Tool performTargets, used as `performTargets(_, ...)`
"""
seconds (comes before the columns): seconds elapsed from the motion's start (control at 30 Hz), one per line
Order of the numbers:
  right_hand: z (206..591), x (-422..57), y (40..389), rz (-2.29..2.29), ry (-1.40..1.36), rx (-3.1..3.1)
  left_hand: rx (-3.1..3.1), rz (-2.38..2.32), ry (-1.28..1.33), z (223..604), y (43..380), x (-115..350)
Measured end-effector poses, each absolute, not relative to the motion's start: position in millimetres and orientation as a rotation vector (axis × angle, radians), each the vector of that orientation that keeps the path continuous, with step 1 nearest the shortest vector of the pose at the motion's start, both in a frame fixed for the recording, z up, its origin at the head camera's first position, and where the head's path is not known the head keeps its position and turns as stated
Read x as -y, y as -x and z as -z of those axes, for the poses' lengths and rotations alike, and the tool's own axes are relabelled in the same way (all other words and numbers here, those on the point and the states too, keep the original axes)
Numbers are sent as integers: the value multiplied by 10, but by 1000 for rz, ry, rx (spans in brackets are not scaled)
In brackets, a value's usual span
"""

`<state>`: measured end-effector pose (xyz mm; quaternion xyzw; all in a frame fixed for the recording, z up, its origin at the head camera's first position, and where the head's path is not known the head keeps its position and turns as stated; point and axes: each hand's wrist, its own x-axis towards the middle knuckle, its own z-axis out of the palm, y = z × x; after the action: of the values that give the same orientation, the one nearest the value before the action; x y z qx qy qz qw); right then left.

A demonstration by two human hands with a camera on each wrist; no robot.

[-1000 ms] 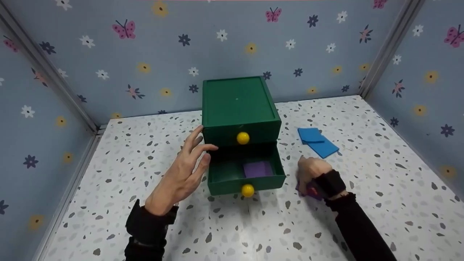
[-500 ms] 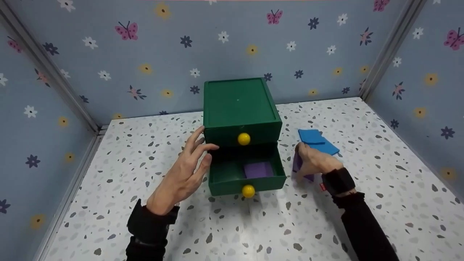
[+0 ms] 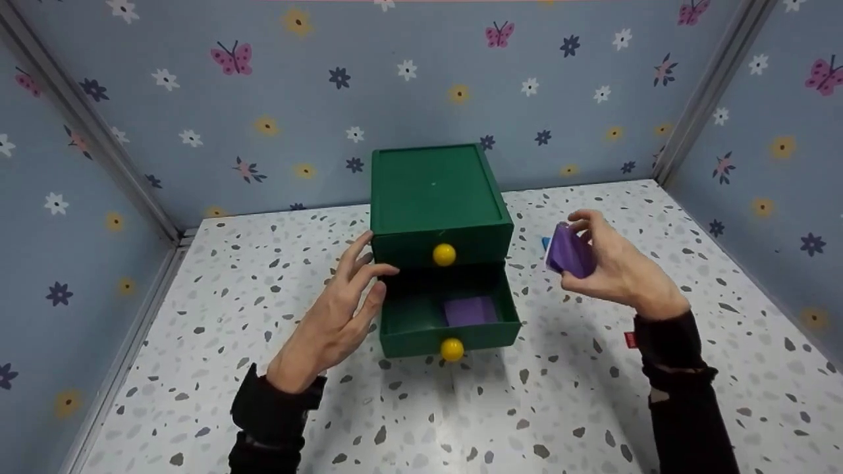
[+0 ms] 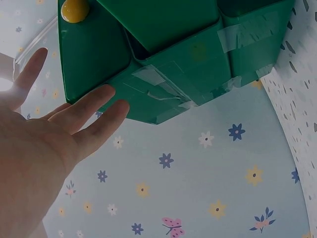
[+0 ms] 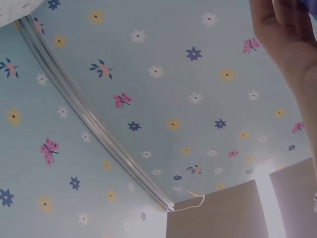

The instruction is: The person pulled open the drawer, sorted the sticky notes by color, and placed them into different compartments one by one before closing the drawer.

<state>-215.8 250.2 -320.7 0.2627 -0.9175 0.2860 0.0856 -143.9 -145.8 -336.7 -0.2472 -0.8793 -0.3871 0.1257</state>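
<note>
A green two-drawer unit point(image 3: 431, 184) stands against the back wall, its lower drawer point(image 3: 408, 342) pulled out and its upper drawer pushed in. In that lower drawer lies a flat purple piece point(image 3: 471, 311). My left hand point(image 3: 329, 316) has its fingers spread, fingertips right at the unit's front left edge; the left wrist view shows them beside its taped green side point(image 4: 183, 64). To the right of the unit, my right hand point(image 3: 619, 270) pinches a folded purple piece point(image 3: 570, 253) with a pale edge, between thumb and fingers. Only a corner of it shows in the right wrist view.
A blue piece point(image 3: 545, 244) on the speckled table point(image 3: 263, 263) is mostly hidden behind the right hand. Yellow round knobs stick out from the upper drawer point(image 3: 444, 255) and the lower one. Patterned walls point(image 3: 290, 99) close off the back and both sides.
My right hand picked the purple piece off the table and lifted it up and away, passing in front of the blue piece. The left hand has stayed at the unit.
</note>
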Motion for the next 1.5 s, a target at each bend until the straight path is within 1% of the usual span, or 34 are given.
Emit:
performTargets(0.17,3061,-2339,1933,-785,-987,2572,2566,1141,722,3364,1431,1456)
performTargets(0.33,3026,-2102,1780,-701,-1198,2431,2563,1132,725,3362,1436,1454)
performTargets(0.53,3169,-1782,1723,-672,-1361,2370,2560,1116,721,3379,1441,1450)
performTargets(0.77,3375,-1536,1791,-736,-1480,2289,2544,1120,738,3391,1446,1446)
performTargets(1.17,3573,-1249,1806,-675,-1408,2196,2533,1097,738,3368,1448,1456)
performTargets(1.37,3627,-1077,1803,-636,-1330,2286,2526,1087,745,3367,1451,1459)
performTargets(1.5,3643,-1064,1781,-511,-1305,2359,2533,1089,745,3369,1453,1455)
